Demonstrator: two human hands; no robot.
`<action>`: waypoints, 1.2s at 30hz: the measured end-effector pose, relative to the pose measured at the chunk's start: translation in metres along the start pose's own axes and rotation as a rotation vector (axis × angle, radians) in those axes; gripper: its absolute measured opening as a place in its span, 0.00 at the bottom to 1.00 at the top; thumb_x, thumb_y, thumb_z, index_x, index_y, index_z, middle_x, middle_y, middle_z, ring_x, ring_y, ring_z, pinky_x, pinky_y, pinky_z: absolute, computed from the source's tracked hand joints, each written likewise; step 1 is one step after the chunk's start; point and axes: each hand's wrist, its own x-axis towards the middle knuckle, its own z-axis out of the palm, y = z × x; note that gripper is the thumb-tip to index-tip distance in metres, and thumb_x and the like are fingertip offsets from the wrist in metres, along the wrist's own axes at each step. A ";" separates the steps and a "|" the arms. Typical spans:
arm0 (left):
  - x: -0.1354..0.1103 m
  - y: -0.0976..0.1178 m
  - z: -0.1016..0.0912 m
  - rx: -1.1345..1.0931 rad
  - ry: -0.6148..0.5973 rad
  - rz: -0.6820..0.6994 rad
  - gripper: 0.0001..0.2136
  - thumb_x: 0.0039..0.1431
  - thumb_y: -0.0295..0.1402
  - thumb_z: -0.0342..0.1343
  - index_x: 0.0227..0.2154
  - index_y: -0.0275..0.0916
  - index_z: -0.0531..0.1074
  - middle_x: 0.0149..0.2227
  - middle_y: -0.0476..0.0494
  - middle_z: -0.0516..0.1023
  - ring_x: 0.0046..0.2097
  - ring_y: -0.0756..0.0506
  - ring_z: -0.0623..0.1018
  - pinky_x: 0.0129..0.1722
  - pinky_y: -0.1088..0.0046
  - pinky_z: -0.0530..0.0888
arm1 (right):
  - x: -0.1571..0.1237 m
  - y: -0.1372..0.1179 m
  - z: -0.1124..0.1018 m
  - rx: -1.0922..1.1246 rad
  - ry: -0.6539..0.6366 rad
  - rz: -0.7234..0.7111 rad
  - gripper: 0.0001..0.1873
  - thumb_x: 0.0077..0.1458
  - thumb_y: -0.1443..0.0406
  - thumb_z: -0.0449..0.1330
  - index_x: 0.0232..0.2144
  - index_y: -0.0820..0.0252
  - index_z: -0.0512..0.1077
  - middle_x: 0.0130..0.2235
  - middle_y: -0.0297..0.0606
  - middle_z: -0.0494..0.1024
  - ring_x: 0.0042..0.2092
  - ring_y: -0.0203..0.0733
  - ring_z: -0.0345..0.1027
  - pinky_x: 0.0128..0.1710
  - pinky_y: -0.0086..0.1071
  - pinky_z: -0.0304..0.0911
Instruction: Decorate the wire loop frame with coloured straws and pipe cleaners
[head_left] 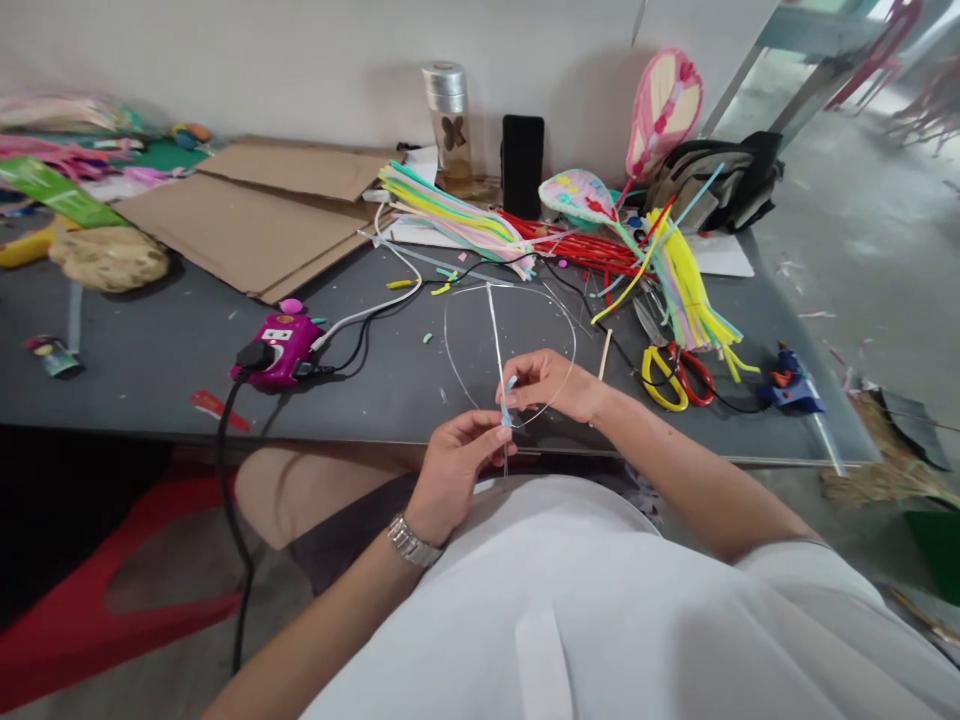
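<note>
A thin wire fan frame (491, 300), a rounded loop with a straight centre rod, lies tilted over the dark table's front edge. My left hand (454, 470) pinches the lower end of the rod near the handle. My right hand (551, 385) is closed on a light blue strip (508, 400) that sits against the rod just above my left fingers. Both hands are close together at the table's edge, above my lap.
On the dark table (150, 370) lie bundles of coloured strips (457, 215), red sticks (585, 250), yellow strips (686, 290), scissors (671, 375), a blue glue gun (795, 390), a magenta power strip (281, 345), cardboard (255, 215), a jar (448, 125), a phone (522, 160) and finished fans (664, 105).
</note>
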 end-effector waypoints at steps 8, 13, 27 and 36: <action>0.001 -0.002 0.000 0.026 0.026 -0.010 0.15 0.39 0.38 0.76 0.28 0.36 0.79 0.23 0.49 0.79 0.24 0.53 0.74 0.27 0.78 0.71 | 0.004 0.005 0.005 0.025 0.035 -0.016 0.14 0.36 0.62 0.75 0.22 0.62 0.74 0.23 0.28 0.76 0.25 0.28 0.63 0.27 0.24 0.59; 0.002 -0.005 0.000 0.039 0.016 0.002 0.14 0.41 0.37 0.75 0.30 0.36 0.81 0.23 0.49 0.79 0.24 0.53 0.73 0.27 0.79 0.70 | -0.003 -0.002 0.000 0.099 0.033 0.097 0.16 0.35 0.61 0.76 0.24 0.62 0.76 0.24 0.29 0.77 0.24 0.28 0.65 0.24 0.22 0.57; -0.001 0.000 0.008 0.026 0.098 0.072 0.13 0.41 0.38 0.74 0.28 0.36 0.80 0.23 0.47 0.79 0.24 0.52 0.73 0.25 0.77 0.69 | -0.079 -0.024 0.019 -0.481 0.777 -0.375 0.07 0.61 0.60 0.62 0.36 0.56 0.78 0.31 0.36 0.80 0.30 0.37 0.69 0.31 0.32 0.66; -0.007 0.002 0.012 0.071 0.105 0.147 0.12 0.44 0.38 0.72 0.28 0.37 0.80 0.23 0.48 0.78 0.24 0.52 0.71 0.24 0.76 0.68 | -0.057 -0.054 0.056 -1.417 0.516 -0.181 0.13 0.64 0.70 0.53 0.46 0.61 0.75 0.52 0.49 0.78 0.46 0.47 0.77 0.36 0.33 0.66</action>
